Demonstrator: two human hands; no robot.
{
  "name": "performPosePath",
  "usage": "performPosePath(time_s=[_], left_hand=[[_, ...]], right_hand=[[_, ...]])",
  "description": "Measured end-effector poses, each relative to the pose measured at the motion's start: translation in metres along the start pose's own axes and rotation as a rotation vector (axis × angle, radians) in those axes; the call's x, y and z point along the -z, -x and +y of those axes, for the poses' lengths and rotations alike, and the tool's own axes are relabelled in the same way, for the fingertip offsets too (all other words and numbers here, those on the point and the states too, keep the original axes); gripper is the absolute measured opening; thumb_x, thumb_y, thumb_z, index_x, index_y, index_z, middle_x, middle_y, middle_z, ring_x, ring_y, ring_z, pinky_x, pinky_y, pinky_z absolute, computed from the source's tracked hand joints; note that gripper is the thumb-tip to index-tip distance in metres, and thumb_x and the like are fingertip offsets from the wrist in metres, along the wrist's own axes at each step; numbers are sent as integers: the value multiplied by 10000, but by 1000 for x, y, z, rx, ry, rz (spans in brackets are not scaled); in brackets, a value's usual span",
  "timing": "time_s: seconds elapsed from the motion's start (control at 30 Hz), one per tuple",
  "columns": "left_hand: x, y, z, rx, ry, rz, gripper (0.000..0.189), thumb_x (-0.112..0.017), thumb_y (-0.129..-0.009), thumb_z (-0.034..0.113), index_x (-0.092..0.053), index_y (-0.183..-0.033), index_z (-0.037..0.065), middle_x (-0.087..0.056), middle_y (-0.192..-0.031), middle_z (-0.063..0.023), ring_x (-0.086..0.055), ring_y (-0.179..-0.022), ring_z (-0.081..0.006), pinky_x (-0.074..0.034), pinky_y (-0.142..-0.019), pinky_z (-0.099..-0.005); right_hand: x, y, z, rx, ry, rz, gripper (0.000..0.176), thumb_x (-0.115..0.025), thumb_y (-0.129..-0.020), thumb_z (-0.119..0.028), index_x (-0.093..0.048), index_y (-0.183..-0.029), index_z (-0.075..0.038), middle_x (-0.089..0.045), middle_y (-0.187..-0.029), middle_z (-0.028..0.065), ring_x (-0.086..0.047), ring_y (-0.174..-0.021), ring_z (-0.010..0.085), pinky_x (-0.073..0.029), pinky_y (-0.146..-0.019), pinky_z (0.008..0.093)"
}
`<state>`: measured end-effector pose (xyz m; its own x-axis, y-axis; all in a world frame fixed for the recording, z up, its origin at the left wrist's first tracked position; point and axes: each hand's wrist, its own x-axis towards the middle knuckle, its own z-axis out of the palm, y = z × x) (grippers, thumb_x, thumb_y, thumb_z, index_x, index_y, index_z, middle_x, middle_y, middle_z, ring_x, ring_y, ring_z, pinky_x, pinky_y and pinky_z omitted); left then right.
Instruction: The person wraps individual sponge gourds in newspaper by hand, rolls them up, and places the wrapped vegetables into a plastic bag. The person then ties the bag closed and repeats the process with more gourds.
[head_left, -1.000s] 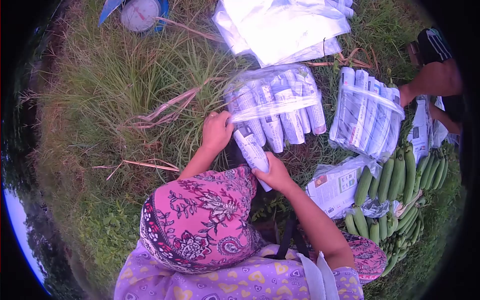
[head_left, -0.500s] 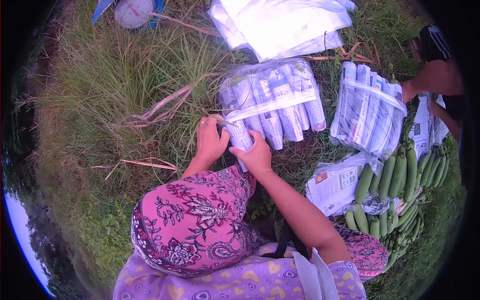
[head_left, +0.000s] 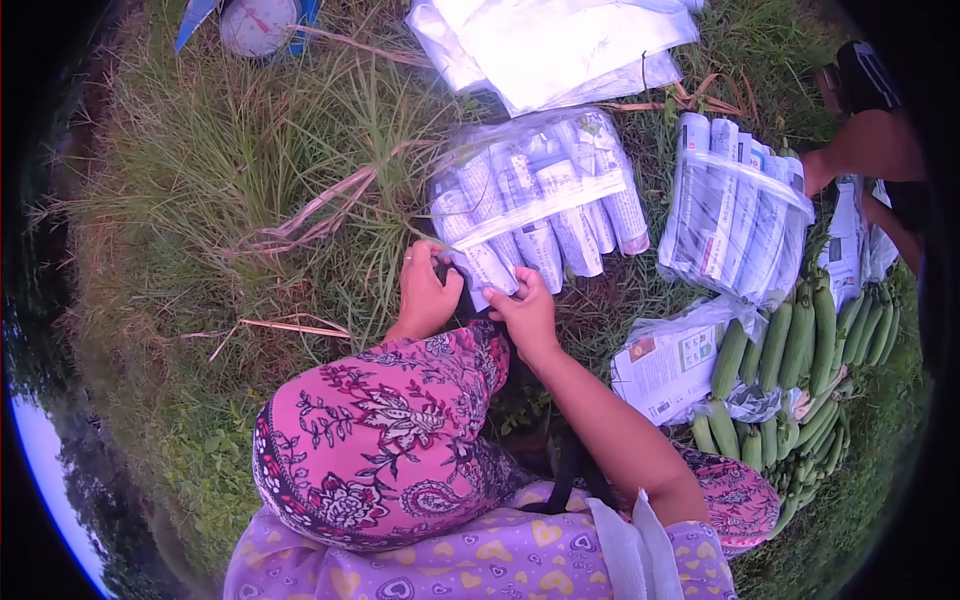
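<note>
A bundle of newspaper-wrapped rolls (head_left: 560, 195) lies on the grass in clear plastic, with a pale band across it. Its leftmost newspaper-wrapped roll (head_left: 483, 265) extends toward me between my hands. My right hand (head_left: 527, 315) pinches the near end of that roll between thumb and fingers. My left hand (head_left: 428, 290) is curled against the roll's left side, fingertips at its edge and partly hidden. What is inside the paper cannot be seen.
A second wrapped bundle (head_left: 735, 215) lies to the right, beside another person's arm (head_left: 865, 155). Green gourd-like vegetables (head_left: 790, 350) are piled at lower right near a newspaper sheet (head_left: 665, 370). White plastic sheets (head_left: 560, 50) and a dial scale (head_left: 258, 25) are at the top.
My right hand has moved slightly down and right to the roll's near end, its fingers closing into a pinch. My left hand has shifted slightly down beside the roll.
</note>
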<state>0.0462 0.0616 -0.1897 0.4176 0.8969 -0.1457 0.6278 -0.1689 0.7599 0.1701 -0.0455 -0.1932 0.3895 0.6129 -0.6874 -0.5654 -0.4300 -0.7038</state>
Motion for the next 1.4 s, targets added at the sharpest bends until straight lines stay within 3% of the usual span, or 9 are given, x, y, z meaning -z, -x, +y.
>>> performPosePath(time_s=[0.23,0.4,0.57,0.77,0.97,1.1,1.2,1.3,1.4], left_hand=[[7,2,-1,-110,-175,-31,255,-621,-730,70,-558,-970,14,-592,-871,-175,-568,-857,-345,-455,-781,-432],[15,1,7,-190,-329,-91,263,-648,-728,51,-585,-981,11,-598,-862,-144,-618,-808,-288,-492,-735,-379],[12,2,12,-222,-361,-57,297,-670,-715,58,-601,-1002,20,-593,-875,-144,-607,-817,-284,-484,-725,-381],[10,0,24,-307,-454,-112,268,-658,-708,99,-618,-968,47,-629,-889,-129,-570,-864,-312,-440,-799,-422],[12,0,22,-463,-559,-186,236,-647,-682,110,-640,-911,58,-658,-859,-96,-568,-854,-299,-431,-805,-419],[10,-2,24,-495,-569,-161,214,-645,-665,94,-648,-875,54,-650,-846,-99,-568,-856,-308,-444,-784,-426],[12,-2,30,-529,-594,-183,219,-646,-649,70,-646,-866,35,-631,-844,-113,-554,-879,-327,-450,-777,-438],[17,-3,33,-609,-642,-154,245,-656,-616,80,-649,-860,57,-545,-940,-130,-530,-885,-348,-448,-742,-454],[25,-16,6,-693,-643,-244,242,-660,-634,107,-612,-864,47,-558,-925,-146,-536,-871,-368,-448,-757,-468]], right_hand=[[-23,-15,6,-47,79,100,520,-818,-717,-134,-513,-1101,38,-654,-926,116,-637,-709,134,-527,-524,264],[-34,-21,17,-42,68,172,507,-828,-706,-162,-535,-1077,24,-648,-856,102,-624,-651,144,-532,-531,288],[-19,-4,17,-222,-296,49,475,-704,-856,-138,-466,-1250,-25,-594,-1081,89,-591,-971,160,-521,-734,298],[-7,-8,30,-393,-361,21,342,-717,-848,-139,-557,-1130,-32,-661,-985,60,-631,-867,130,-454,-688,246],[-20,-15,22,-362,-453,100,321,-742,-810,-105,-578,-1062,7,-677,-891,73,-646,-769,146,-459,-658,260],[-14,-24,28,-351,-316,54,291,-762,-781,-130,-620,-991,14,-665,-800,71,-638,-716,141,-467,-589,276],[21,-29,16,-307,107,-217,280,-770,-763,-230,-664,-878,3,-652,-723,79,-634,-665,151,-473,-540,303],[84,2,-47,-88,812,-579,353,-735,-771,-320,-687,-966,-30,-675,-843,90,-632,-705,190,-489,-615,353],[170,60,-111,201,1096,-577,459,-721,-762,-371,-666,-1088,-53,-692,-929,133,-660,-864,296,-510,-754,401]])
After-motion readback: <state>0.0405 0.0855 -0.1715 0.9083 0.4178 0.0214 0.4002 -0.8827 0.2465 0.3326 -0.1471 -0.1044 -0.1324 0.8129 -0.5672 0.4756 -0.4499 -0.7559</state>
